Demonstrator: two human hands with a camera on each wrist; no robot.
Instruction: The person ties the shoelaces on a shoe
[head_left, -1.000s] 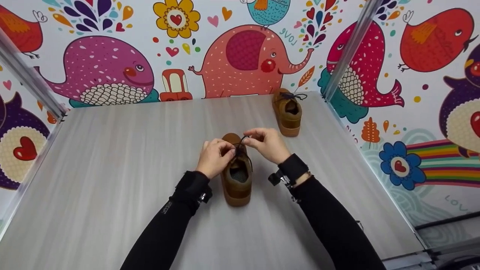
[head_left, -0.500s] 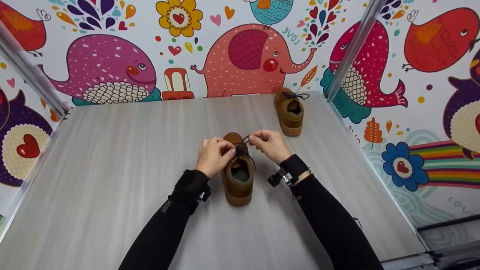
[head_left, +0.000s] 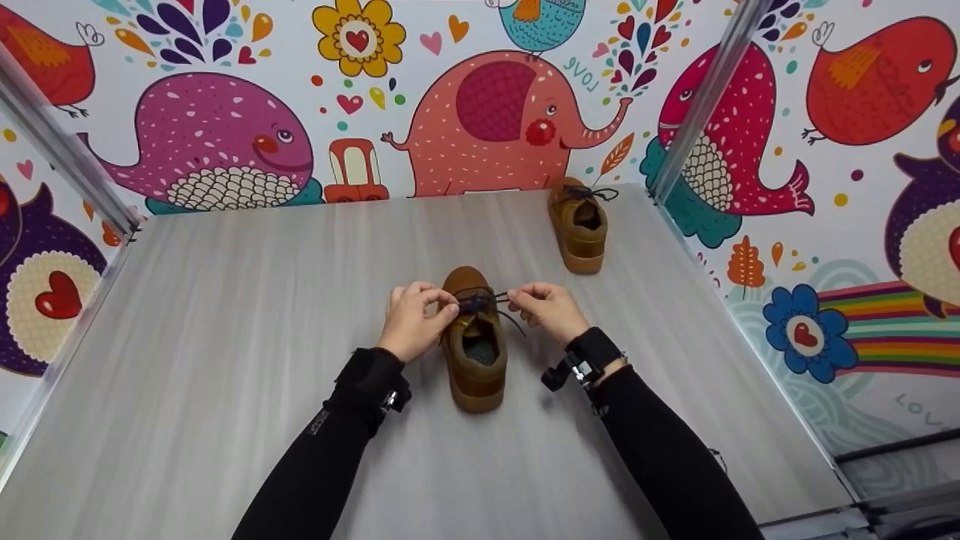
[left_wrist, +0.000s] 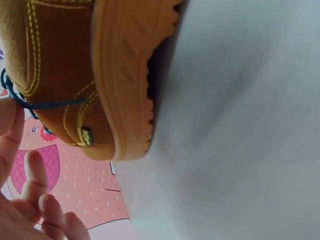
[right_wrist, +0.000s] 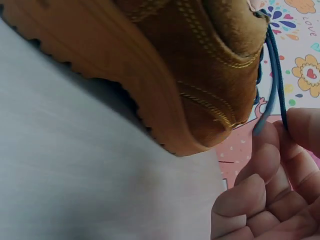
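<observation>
A brown shoe [head_left: 478, 386] with yellow stitching stands upright on the board, toe pointing away from me. Its dark blue shoelace [head_left: 474, 303] is crossed in a bow-like knot over the tongue. My left hand [head_left: 411, 322], on the shoe's left side, pinches one part of the lace between thumb and forefinger; a lace end [left_wrist: 60, 104] sticks out past those fingers in the left wrist view. To the right, my right hand [head_left: 553, 311] pinches a stretch of lace [right_wrist: 281, 90] drawn out sideways. A loose lace end hangs beside it.
A matching brown shoe [head_left: 585, 251] with its lace tied in a bow stands at the back right. Printed wall panels [head_left: 487, 127] with metal corner posts [head_left: 701, 105] enclose the pale wood-grain board [head_left: 247, 337] at the back and sides.
Both hands have come nearer to me and spread apart, the left one going slightly left. The lace between them has been drawn out sideways, and the knot over the tongue lies flatter.
</observation>
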